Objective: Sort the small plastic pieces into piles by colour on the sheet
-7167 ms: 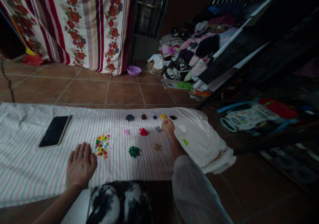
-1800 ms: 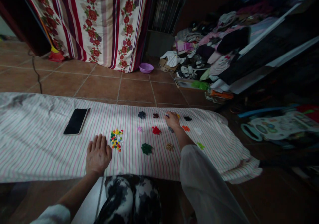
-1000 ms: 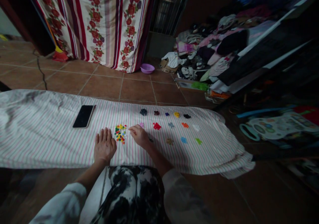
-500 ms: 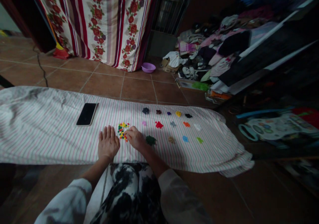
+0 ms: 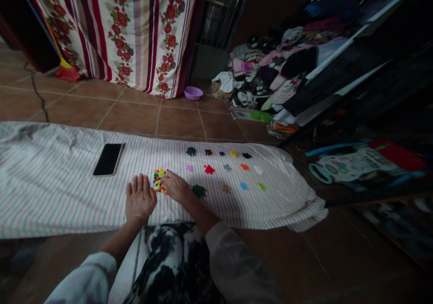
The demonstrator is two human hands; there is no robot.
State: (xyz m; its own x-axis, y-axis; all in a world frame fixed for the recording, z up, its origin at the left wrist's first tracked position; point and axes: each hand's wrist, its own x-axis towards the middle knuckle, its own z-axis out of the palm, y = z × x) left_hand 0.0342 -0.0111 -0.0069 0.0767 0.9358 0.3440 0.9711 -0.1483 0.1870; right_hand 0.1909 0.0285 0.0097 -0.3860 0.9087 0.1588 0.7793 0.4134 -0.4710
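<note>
My left hand (image 5: 140,199) lies flat, palm down, on the striped cloth (image 5: 77,204), its fingers stretched out and nothing in it. Just right of it is a small block of mixed coloured pieces (image 5: 158,177) in yellow, green, red and orange. Over the right edge of that block, my right hand (image 5: 175,186) has its fingers pinched together; whatever is between the fingertips is too small to make out. A dark green pile (image 5: 199,191) sits beside my right wrist. Farther right are small piles sorted by colour, among them red (image 5: 209,169), orange (image 5: 244,167) and light blue (image 5: 244,186).
A phone (image 5: 108,159) lies on the cloth to the left. Beyond the cloth are a tiled floor, a purple basin (image 5: 193,93) and a floral curtain (image 5: 138,33). Clothes (image 5: 270,69) are heaped at the back right, near a toy-like panel (image 5: 358,164).
The view has shifted, so the whole scene sits farther left. My right hand stays at the coloured block with a slightly changed finger pose; my left hand remains flat on the cloth.
</note>
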